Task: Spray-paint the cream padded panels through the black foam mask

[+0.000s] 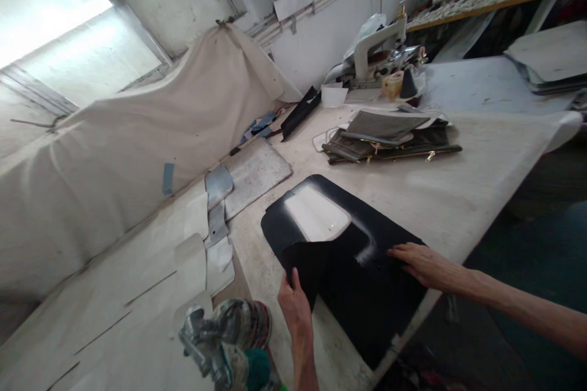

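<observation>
A large black sheet [367,293] with rounded corners lies on the pale table; I cannot tell whether it is leather or fabric. On its far part is a white rounded rectangular panel [317,214], with a whitish haze around its border. My left hand [295,299] grips the sheet's near left edge, thumb on top, and this part is lifted and folded over. At the right edge, the fingers of my right hand [415,261] are bent and pressed together on the sheet. A pale smear marks the black surface just left of those fingers.
A metal spray gun [202,339] stands near the front, beside a stained round container [247,321]. Dark pouch-like pieces with zips [389,137] are stacked farther back. Grey and white flat pieces [257,174] lie left. A sewing machine [383,52] stands at the back.
</observation>
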The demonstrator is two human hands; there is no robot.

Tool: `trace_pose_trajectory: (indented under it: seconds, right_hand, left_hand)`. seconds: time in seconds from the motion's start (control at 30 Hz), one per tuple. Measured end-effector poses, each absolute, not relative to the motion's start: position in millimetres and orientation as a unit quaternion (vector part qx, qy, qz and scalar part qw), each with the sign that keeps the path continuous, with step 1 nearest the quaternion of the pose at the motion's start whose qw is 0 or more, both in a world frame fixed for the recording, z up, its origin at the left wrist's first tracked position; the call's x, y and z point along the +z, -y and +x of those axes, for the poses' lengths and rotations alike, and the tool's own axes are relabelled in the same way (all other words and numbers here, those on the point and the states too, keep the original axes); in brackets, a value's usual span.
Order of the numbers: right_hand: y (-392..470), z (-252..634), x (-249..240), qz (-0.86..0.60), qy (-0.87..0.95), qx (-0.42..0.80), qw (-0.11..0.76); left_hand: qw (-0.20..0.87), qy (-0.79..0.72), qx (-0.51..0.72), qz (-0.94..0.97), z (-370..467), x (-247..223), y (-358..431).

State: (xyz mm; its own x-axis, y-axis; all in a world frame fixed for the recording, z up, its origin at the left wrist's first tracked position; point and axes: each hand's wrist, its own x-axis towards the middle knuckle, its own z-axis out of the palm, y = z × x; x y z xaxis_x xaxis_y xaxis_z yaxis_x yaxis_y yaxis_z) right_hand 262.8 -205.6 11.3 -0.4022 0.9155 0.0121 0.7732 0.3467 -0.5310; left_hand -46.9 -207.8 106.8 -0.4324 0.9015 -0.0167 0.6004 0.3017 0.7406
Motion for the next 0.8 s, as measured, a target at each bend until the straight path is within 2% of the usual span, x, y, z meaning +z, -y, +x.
trace_pose_trajectory:
  seconds: [0.17,0.23,0.4,0.53,0.8]
  right_hand:
    - [192,254,20,-0.56,0.743,0.24,0.278]
    - [185,226,30,-0.549,0.729,0.258,0.316]
    - [157,128,49,-0.514,0.649,0.394,0.4]
    - [136,85,51,-0.495,0.575,0.418,0.5]
    - [123,75,39,-0.485,0.527,0.424,0.554]
  left_hand:
    - [0.166,-0.781,0.369,0.475,-53,120,196]
    - [0.151,-0.78,0.378,0.476,-54,120,194]
    - [0.1,-0.773,0.407,0.476,-56,122,197]
    - [0.097,-0.768,0.414,0.478,-59,126,202]
    - [0.11,-0.738,0.474,0.468,-62,128,211]
